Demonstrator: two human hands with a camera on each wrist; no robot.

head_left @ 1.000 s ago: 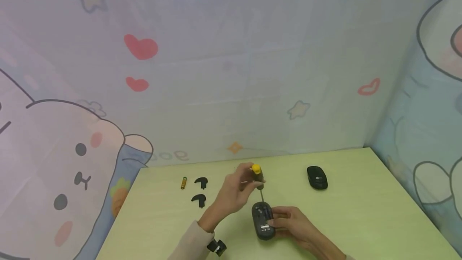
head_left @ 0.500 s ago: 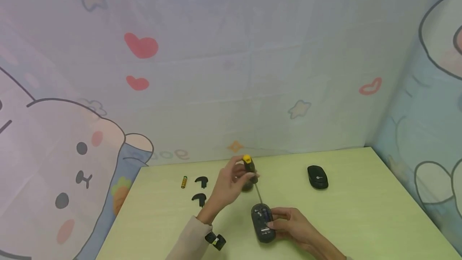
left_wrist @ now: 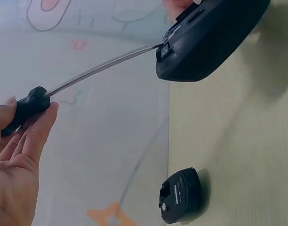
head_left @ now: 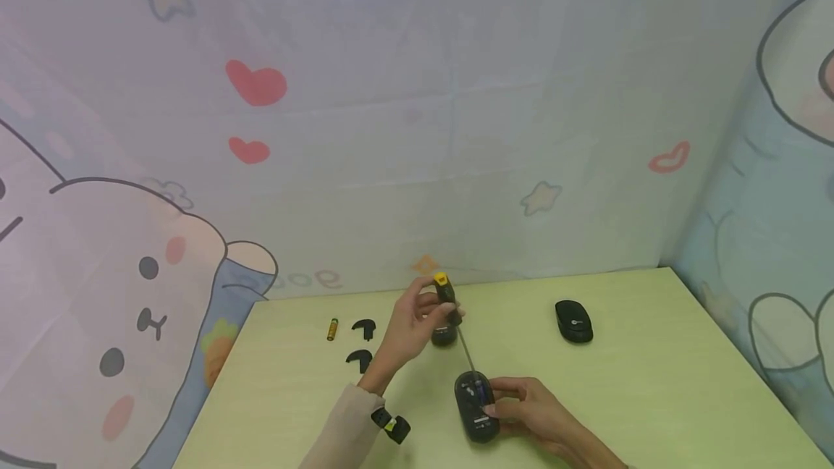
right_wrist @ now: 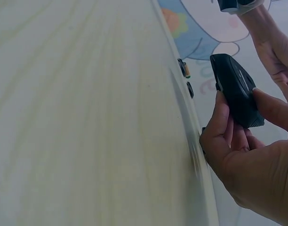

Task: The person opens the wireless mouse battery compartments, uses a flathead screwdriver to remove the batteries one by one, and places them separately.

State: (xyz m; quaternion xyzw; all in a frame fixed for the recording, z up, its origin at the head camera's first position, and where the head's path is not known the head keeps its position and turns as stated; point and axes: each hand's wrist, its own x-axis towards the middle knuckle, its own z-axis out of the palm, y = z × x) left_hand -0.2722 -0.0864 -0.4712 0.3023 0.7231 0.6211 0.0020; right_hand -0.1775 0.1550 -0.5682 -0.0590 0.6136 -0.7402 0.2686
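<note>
My left hand grips the dark handle of a screwdriver with a yellow end cap. Its long metal shaft slants down to a black computer mouse, where the tip meets the mouse's front end, as the left wrist view shows from close up. The mouse is turned underside up, with a label and an opening on that face. My right hand holds the mouse by its right side, thumb on the underside and fingers beneath, raised over the table in the right wrist view.
A second mouse lies underside up behind the left hand. Another black mouse sits at the back right. At the left are a small battery and two black curved covers on the pale green table. A printed cloth hangs behind.
The left hand has moved left and slightly up, tilting the screwdriver so its handle leans left. The held mouse has shifted slightly toward me, and the mouse behind the left hand has come into view.
</note>
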